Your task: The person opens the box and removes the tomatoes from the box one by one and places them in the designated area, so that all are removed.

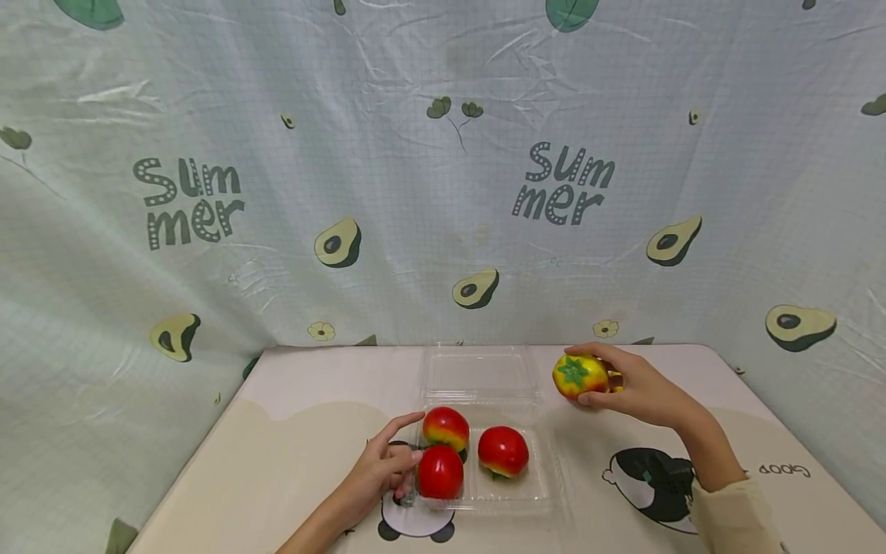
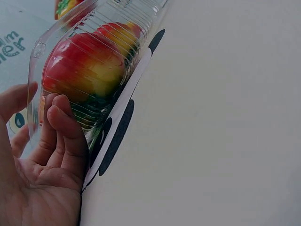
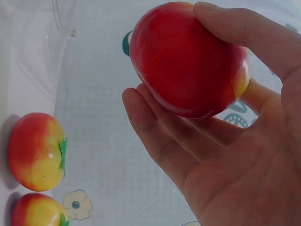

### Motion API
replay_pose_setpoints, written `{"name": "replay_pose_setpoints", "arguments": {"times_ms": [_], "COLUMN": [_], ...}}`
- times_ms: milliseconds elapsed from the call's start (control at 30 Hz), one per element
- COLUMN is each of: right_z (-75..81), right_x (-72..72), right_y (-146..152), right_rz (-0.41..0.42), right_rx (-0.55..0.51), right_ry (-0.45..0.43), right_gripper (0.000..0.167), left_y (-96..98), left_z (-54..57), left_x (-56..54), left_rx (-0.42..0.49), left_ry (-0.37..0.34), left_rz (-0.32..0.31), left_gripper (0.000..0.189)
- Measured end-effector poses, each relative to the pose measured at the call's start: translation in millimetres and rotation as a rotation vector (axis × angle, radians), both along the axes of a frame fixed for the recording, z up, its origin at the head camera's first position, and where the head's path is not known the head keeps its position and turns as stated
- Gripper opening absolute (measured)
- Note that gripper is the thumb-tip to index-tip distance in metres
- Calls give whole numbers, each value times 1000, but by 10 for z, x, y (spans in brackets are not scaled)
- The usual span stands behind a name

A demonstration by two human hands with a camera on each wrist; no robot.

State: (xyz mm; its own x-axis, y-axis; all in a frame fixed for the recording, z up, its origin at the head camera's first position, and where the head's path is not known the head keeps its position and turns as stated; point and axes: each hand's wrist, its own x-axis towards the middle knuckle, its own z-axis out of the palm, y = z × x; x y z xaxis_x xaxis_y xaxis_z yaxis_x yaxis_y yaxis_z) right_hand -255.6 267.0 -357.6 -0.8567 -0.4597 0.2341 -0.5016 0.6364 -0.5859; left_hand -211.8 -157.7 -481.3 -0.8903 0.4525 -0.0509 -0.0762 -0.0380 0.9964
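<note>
A hinged clear plastic box [image 1: 508,500] stands on the table with its lid [image 1: 477,373] laid back. In it are three red-and-yellow tomatoes, one alone on the right [image 1: 503,452], two at the left [image 1: 441,472]. My left hand [image 1: 377,473] holds the box's left wall, its fingers against the outside [image 2: 61,141]. To the right of the lid my right hand [image 1: 640,385] grips another tomato [image 1: 580,375] between thumb and fingers, its green leafy top turned toward the box. The right wrist view shows this tomato's red side [image 3: 183,61].
Two more tomatoes, one upper [image 3: 35,150] and one lower [image 3: 37,212], appear at the left of the right wrist view. A printed curtain [image 1: 415,192] hangs behind the table. Black-and-white cartoon figures [image 1: 651,485] are printed on the tabletop.
</note>
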Motion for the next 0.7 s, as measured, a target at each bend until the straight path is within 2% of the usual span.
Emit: {"name": "replay_pose_setpoints", "arguments": {"times_ms": [700], "right_z": [-4], "right_x": [-3], "right_y": [-7], "right_rz": [-10], "right_rx": [4], "right_ry": [-15], "right_gripper": [61], "left_y": [1], "left_z": [-23], "left_x": [-17], "left_rx": [-1], "left_ry": [-7], "left_rz": [7], "left_gripper": [66]}}
